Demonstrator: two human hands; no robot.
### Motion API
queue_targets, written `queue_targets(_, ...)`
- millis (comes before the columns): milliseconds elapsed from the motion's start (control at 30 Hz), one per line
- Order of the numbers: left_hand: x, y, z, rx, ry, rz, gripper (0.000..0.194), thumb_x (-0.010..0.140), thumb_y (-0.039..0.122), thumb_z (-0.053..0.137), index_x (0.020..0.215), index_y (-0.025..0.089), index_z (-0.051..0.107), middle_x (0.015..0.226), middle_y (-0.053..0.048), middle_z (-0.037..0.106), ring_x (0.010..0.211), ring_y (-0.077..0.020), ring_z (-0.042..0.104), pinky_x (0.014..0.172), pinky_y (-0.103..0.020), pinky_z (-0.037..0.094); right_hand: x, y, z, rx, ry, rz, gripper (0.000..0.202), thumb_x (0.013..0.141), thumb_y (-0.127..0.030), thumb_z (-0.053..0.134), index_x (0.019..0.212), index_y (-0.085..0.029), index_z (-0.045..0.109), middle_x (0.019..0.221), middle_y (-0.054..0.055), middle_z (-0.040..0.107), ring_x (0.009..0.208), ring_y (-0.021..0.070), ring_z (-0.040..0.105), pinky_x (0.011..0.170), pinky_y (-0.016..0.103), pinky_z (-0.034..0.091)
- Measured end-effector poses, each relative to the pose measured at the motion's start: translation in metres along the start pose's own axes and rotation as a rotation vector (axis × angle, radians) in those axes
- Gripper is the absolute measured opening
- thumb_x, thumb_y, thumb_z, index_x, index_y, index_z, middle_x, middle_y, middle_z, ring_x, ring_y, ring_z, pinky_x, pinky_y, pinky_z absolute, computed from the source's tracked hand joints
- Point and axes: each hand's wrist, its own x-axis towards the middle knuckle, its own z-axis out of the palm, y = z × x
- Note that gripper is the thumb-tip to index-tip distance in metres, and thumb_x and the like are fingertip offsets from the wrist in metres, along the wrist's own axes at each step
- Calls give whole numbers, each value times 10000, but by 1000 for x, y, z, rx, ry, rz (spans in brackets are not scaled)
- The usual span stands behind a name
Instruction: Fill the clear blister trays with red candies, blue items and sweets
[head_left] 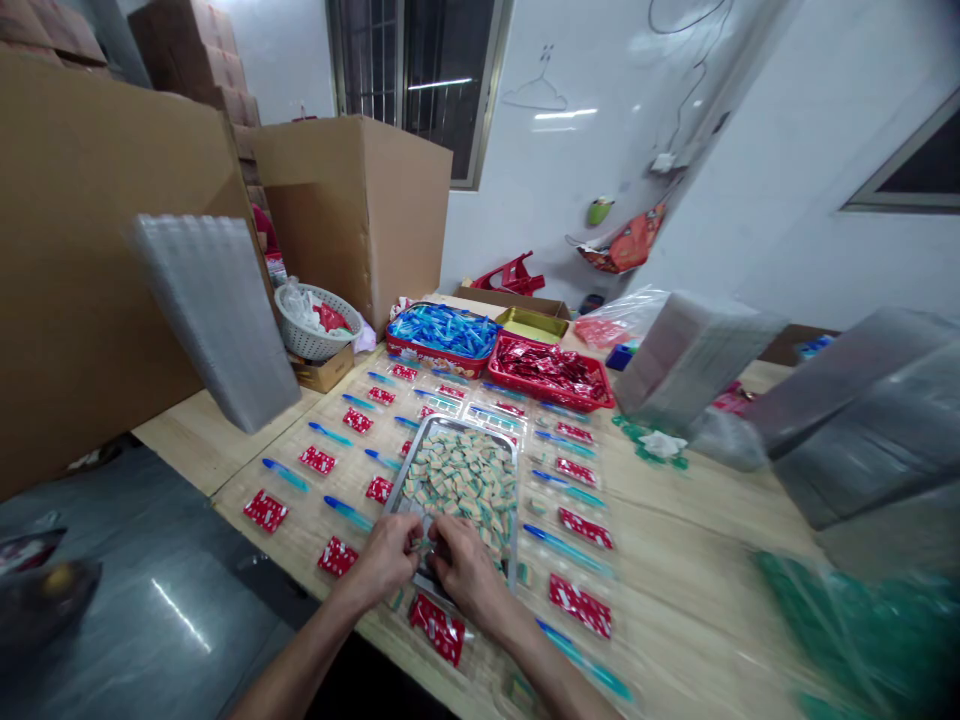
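Steel tray (pixel 415 452) of small tan-green blocks, lower centre of frame; both hands worked at its near edge.
Left hand (pixel 386 562) and right hand (pixel 466 570) were curled knuckles-up, fingertips meeting over a few blocks (pixel 421 543) (exact pinch hidden). Best practice here: take one block at a time, wrists low, forearms angled in from the bottom edge, clear of the red sachets (pixel 437 627) alongside.

White walls (pixel 750 180), dark barred window (pixel 420 80) far, grey glossy floor (pixel 150 600) near left, wooden table (pixel 712 600).
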Motion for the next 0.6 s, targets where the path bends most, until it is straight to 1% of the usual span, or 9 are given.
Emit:
queue_targets(167, -1, -1, 3, 27, 10, 2, 176, 605, 64, 547, 731, 184, 575, 582, 53, 473, 600, -136, 458, 574, -241, 318, -4, -3, -3, -43, -15, 16, 261, 631, 2, 456, 780, -211, 472, 787, 10, 587, 807, 188, 527, 727, 291, 363)
queue_targets(367, -3, 2, 0, 35, 9, 14, 214, 606, 44, 524, 761, 176, 590, 591, 48, 482, 585, -132, 468, 574, -243, 328, -4, -1, 7, -10, 29, 37, 259, 621, 1, 457, 775, -207, 469, 757, 2, 558, 747, 177, 506, 707, 287, 371)
queue_targets(533, -5, 2, -2, -43, -1, 5, 203, 594, 58, 530, 753, 172, 586, 574, 51, 500, 575, -128, 491, 544, -229, 328, -3, 3, 11, 60, 76, 28, 258, 628, -9, 466, 795, -205, 470, 803, 17, 556, 800, 191, 495, 719, 293, 378)
queue_targets(600, -4, 2, -2, -54, 1, 6, 186, 595, 65, 532, 741, 170, 581, 566, 51, 501, 567, -126, 489, 534, -228, 322, -3, 2, 11, 60, 82, 27, 252, 627, -10, 466, 790, -203, 468, 797, 17, 551, 787, 189, 489, 712, 296, 376)
